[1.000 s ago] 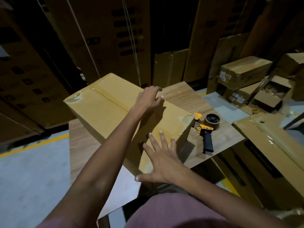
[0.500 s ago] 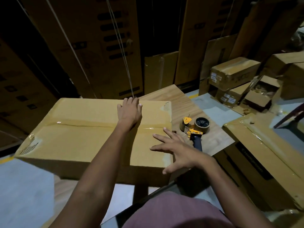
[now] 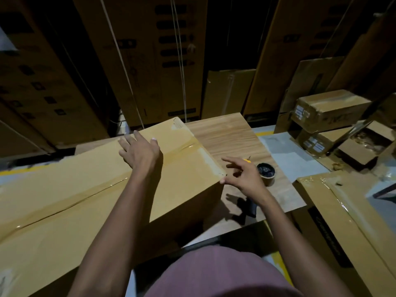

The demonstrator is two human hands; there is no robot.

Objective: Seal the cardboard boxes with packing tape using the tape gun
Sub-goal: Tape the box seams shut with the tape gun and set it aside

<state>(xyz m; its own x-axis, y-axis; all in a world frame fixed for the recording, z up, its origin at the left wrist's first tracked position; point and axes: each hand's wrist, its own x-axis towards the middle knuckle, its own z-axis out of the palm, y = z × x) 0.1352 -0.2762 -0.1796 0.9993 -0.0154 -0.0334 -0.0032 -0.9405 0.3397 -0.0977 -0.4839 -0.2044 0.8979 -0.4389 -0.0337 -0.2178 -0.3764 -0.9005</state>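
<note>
A large cardboard box [image 3: 70,200] lies on the wooden table [image 3: 225,133], with shiny tape along its centre seam. My left hand [image 3: 141,155] rests flat on the box top near the far edge, fingers spread. My right hand [image 3: 244,174] hovers at the box's right near corner with loosely spread fingers and holds nothing. Directly behind and below it lies the tape gun [image 3: 265,171], its black roll showing to the right of the hand and its dark handle near the table's front edge; the hand hides the middle of the tool.
A taped long box [image 3: 347,215] stands low at the right. Several smaller boxes [image 3: 330,108] are stacked at the far right, one open. Tall cartons [image 3: 145,56] line the back. Grey floor with a yellow line [image 3: 21,170] shows at the left.
The big box has swung round on the table, its long side now running to the lower left. My right hand came off the box and moved right, over the tape gun.
</note>
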